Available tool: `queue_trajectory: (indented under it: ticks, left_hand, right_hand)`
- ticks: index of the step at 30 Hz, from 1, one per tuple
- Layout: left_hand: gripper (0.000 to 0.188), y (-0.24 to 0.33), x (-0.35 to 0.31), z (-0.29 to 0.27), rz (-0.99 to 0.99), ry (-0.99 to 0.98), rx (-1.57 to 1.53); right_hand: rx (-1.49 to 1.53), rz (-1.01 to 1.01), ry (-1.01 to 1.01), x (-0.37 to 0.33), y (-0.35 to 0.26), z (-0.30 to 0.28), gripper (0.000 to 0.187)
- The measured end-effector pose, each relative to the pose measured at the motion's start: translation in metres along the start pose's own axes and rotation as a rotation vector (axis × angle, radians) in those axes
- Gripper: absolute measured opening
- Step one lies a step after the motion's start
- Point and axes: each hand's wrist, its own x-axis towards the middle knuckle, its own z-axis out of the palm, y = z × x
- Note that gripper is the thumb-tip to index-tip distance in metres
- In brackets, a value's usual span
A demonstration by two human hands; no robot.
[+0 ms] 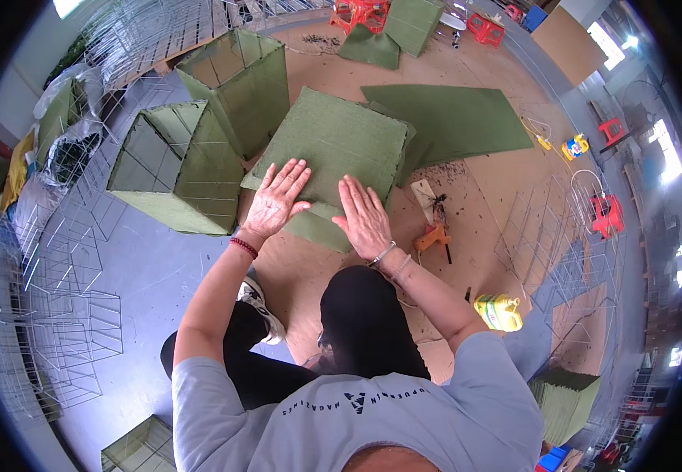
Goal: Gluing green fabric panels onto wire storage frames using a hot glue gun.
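A box-shaped frame covered in green fabric [329, 141] stands in front of me, its top panel facing up. My left hand [276, 200] lies flat near the panel's front left edge, fingers spread. Beside the panel's front right part, my right hand [364, 216] is stretched out with its fingers close together. Neither hand grips anything. A green flap [315, 228] hangs below the front edge between my wrists. Right of the box, an orange glue gun [433, 237] rests near a pale rectangular piece [423, 198] on the floor sheet.
Two open green-covered frames [169, 169] [239, 86] stand at left. A green fabric sheet [467, 122] lies behind the box. Bare wire frames [66, 338] are stacked at far left. A yellow jug [498, 312] stands by my right elbow; red stools [607, 215] are farther right.
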Motion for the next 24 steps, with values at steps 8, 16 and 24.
queue_trajectory:
  ticks: [8,16,24]
  left_hand:
    - [0.066,-0.002,-0.005,0.015,-0.145,0.086,0.046]
    - [0.058,-0.026,0.024,0.022,-0.536,0.316,-0.024]
    - [0.044,-0.036,0.029,0.029,-0.801,0.193,-0.108]
  right_hand:
    - [-0.261,0.004,0.053,0.001,-0.004,0.017,0.064]
    - [-0.243,0.046,0.041,-0.002,-0.004,0.012,0.061]
    - [-0.249,0.021,0.102,-0.001,-0.005,0.011,0.064]
